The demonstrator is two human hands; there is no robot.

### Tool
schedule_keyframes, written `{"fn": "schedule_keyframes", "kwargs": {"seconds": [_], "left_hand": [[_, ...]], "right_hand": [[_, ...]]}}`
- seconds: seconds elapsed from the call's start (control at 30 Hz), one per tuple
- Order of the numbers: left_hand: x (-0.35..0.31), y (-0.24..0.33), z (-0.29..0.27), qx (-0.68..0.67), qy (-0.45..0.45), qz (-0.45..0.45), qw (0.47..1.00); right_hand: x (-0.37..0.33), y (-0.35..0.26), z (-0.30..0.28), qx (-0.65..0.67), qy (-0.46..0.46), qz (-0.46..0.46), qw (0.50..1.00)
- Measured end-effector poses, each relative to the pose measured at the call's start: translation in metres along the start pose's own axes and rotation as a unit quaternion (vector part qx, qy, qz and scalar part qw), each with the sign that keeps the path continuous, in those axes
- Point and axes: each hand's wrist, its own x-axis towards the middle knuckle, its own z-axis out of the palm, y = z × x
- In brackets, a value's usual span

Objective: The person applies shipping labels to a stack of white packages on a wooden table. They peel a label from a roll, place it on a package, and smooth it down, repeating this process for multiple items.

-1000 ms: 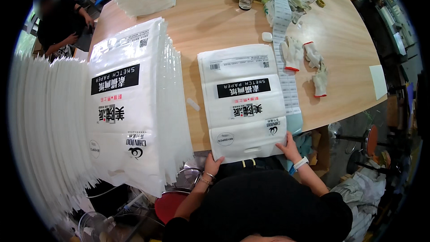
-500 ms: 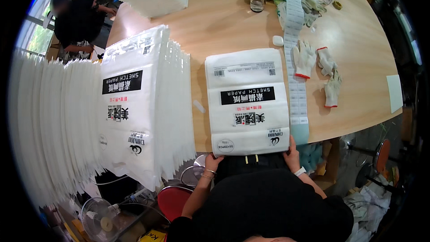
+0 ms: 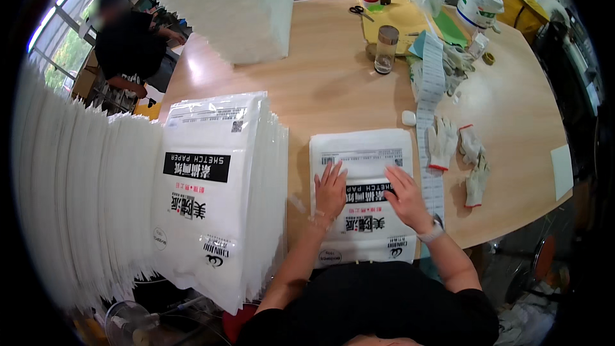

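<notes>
In front of me on the wooden table lies a flat white pack point(image 3: 366, 240) in clear plastic, with black and red print that stands upside down to me. My left hand point(image 3: 330, 191) rests on its upper left part, fingers stretched out and pointing away. On the right side, my right hand point(image 3: 408, 198) lies over or just above the black printed band, its fingers extended and slightly spread. Neither hand grips anything. To the left, similar packs point(image 3: 205, 218) stand in a tall stack, the top one showing the same print.
A paper strip of labels point(image 3: 430, 83) runs along the pack's right side. Beyond it lie white work gloves point(image 3: 442, 143). A glass jar point(image 3: 385, 51), scissors point(image 3: 360, 11) and a white bucket point(image 3: 477, 3) stand farther back. Another white stack point(image 3: 250, 19) rises at far left, near a person point(image 3: 131, 41).
Both my hands have left the pack's near corners and moved forward onto its top face. The view has tilted up, so things on the table appear lower.
</notes>
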Motion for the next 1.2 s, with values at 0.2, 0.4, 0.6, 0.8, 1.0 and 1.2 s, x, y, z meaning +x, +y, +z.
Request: {"fn": "schedule_keyframes", "kwargs": {"seconds": [0.2,0.4,0.6,0.8,1.0,1.2], "left_hand": [[0.054,-0.049,0.052,0.148,-0.115,-0.050,0.981],[0.088,-0.054,0.020,0.164,-0.052,-0.103,0.980],[0.099,-0.066,0.030,0.099,-0.153,-0.120,0.976],[0.085,-0.072,0.004,-0.008,0.028,-0.071,0.997],[0.074,-0.054,0.021,0.128,-0.082,-0.005,0.988],[0.018,-0.001,0.005,-0.405,-0.017,-0.132,0.905]], "right_hand": [[0.059,0.092,0.107,-0.162,-0.162,0.012,0.973],[0.082,0.094,0.094,-0.182,-0.124,0.006,0.975],[0.094,0.116,0.099,-0.165,-0.118,0.027,0.979],[0.082,0.113,0.084,-0.198,-0.053,0.035,0.978],[0.048,0.126,0.030,0.053,0.103,0.054,0.992],[-0.135,0.130,-0.049,-0.017,0.021,0.455,0.890]]}}
